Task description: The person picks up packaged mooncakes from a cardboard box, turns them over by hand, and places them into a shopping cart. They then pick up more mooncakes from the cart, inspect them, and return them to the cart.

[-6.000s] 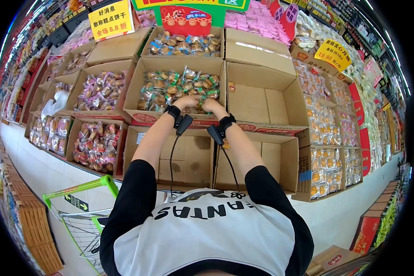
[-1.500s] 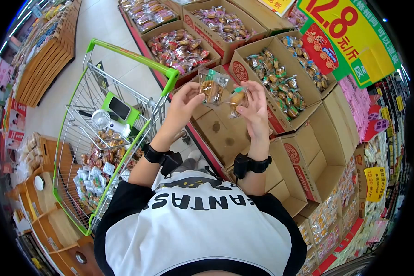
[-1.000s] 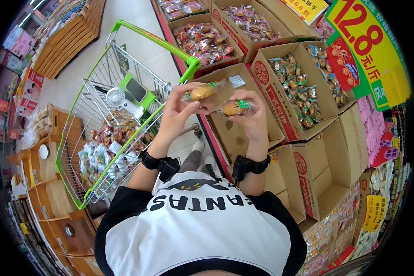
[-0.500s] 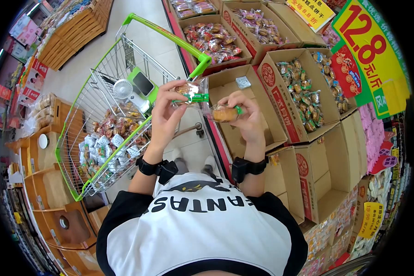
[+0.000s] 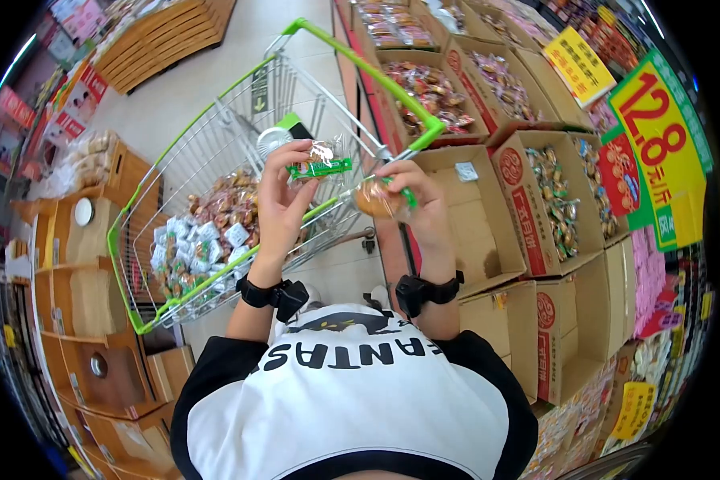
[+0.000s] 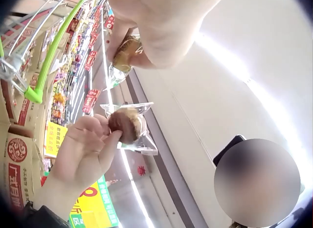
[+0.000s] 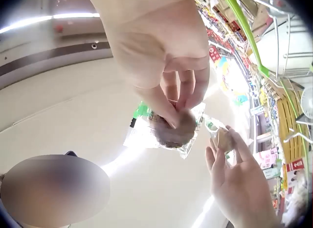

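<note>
We list two wrapped pastries, both held in the air near the centre of the head view, close together but apart. First item: a green-banded packet [image 5: 320,166] in clear film, pinched between the thumb and fingers of the left hand [image 5: 282,192]. Second item: a rounder packet [image 5: 378,200], brown pastry in clear film with a green end, gripped by the fingers of the right hand [image 5: 426,210]; in the left wrist view we see its wrapper spread past the fingertips. Behind both, centre left, we enter one wire shopping cart [image 5: 432,131], green-trimmed, loaded with white packets [image 5: 188,248] and red-brown packets [image 5: 230,204], a small white fan [image 5: 274,142] near its handle end. Right of centre we note one open cardboard box [image 5: 482,232], a white packet [image 5: 466,171] inside it; to its right, a carton of green-marked packets [image 5: 564,210]. Upper right: a yellow price sign [image 5: 656,132] reading 12.8. Left edge: wooden shelving [image 5: 96,308]. Upper left: a slatted wooden stand [image 5: 164,48].
</note>
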`<state>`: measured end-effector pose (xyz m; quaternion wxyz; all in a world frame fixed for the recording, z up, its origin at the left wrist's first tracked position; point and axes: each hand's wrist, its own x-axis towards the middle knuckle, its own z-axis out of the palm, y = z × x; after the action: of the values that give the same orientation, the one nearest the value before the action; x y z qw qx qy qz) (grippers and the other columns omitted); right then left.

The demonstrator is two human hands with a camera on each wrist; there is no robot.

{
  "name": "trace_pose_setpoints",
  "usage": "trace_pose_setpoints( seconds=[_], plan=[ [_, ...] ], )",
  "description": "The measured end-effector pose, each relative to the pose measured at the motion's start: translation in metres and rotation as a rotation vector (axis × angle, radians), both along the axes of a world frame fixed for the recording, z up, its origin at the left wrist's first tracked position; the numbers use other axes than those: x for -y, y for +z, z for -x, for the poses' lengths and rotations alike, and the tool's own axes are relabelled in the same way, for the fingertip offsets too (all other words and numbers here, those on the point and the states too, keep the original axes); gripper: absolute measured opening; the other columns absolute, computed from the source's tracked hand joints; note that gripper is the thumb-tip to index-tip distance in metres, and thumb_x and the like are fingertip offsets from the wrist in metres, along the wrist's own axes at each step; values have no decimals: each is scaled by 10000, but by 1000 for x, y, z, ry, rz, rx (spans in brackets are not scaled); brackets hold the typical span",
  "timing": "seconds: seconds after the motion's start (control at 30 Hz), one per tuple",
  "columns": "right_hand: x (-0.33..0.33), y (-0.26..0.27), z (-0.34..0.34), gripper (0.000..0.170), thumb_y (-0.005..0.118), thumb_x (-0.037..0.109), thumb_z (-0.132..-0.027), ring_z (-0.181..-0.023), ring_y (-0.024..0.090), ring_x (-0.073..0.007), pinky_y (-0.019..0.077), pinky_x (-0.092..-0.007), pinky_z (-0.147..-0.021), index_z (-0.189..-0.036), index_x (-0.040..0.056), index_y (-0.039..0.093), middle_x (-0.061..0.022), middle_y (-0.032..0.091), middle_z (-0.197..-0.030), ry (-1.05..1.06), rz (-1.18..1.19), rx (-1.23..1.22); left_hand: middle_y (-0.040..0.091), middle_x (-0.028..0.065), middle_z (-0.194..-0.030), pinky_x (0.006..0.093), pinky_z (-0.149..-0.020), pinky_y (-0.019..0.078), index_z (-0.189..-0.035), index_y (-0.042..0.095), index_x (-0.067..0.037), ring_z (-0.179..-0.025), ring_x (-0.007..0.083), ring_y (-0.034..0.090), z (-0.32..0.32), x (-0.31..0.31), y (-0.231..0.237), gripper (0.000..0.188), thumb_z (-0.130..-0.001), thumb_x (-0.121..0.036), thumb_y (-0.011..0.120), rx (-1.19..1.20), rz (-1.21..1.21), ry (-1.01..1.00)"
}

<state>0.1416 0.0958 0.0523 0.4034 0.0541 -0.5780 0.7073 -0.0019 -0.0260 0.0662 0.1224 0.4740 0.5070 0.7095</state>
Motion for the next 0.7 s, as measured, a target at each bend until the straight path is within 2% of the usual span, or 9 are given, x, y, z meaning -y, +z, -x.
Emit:
trace_pose_setpoints(
  seconds=[0.03,0.13,0.17,0.27,0.33,0.4,0.53,0.67,0.7],
  plan=[
    [1,-3,9,329,604,-96,-601,-1018,469,-219,359,-324,-887,-909,5,547,-128,499,-1038,74,-38,-3,385,110,-1142,306,-852,420,-1017,442,-40,-1072,204,395,5,9,0,336,-710,84,501,33,-3,14],
    [22,11,33,356,573,-113,-602,-1036,458,-216,368,-328,-892,-936,7,556,-133,480,-1077,158,-7,55,388,114,-1145,309,-845,426,-1021,439,-34,-1073,209,395,19,35,-2,335,-712,81,500,110,9,65],
    [25,10,41,385,566,-119,-608,-1061,443,-211,370,-323,-907,-972,6,551,-126,453,-1120,146,-84,81,386,117,-1154,317,-856,415,-1030,433,-29,-1081,212,391,27,42,-6,329,-722,69,491,51,0,78],
    [42,13,67,382,581,-113,-617,-1064,439,-194,381,-306,-902,-980,3,547,-114,440,-1137,132,-133,75,390,120,-1156,321,-863,407,-1038,428,-25,-1091,212,385,38,63,-8,328,-727,63,483,117,-15,129],
    [55,15,84,394,579,-112,-630,-1079,421,-185,381,-299,-905,-1005,1,539,-105,414,-1158,165,-151,77,407,113,-1157,341,-937,309,-1044,433,-43,-1102,203,384,47,76,-13,308,-748,36,465,96,-4,201],
    [72,19,98,406,557,-105,-655,-1097,401,-184,376,-297,-907,-1044,4,524,-91,387,-1173,135,-153,147,415,108,-1161,345,-964,258,-1049,431,-49,-1111,201,380,50,90,-9,297,-763,31,438,120,-24,211],
    [104,23,123,410,546,-64,-700,-1114,378,-177,355,-295,-921,-1100,7,494,-74,365,-1182,234,-111,203,420,105,-1161,345,-968,254,-1063,418,-50,-1126,203,370,66,113,-18,302,-773,33,414,104,-46,293],
    [123,8,148,399,558,-62,-690,-960,507,-173,461,-260,-789,-1070,56,534,-78,369,-1183,77,-402,258,407,108,-1167,355,-979,250,-1098,384,-53,-1152,212,344,78,135,-22,344,-768,40,405,116,-42,354],
    [130,5,156,371,580,-63,-676,-866,551,-171,496,-244,-710,-1023,67,560,-84,386,-1152,34,-399,221,386,111,-1181,352,-975,263,-1113,370,-50,-1161,219,328,81,140,-23,375,-754,49,412,113,-47,345]
  ],
)
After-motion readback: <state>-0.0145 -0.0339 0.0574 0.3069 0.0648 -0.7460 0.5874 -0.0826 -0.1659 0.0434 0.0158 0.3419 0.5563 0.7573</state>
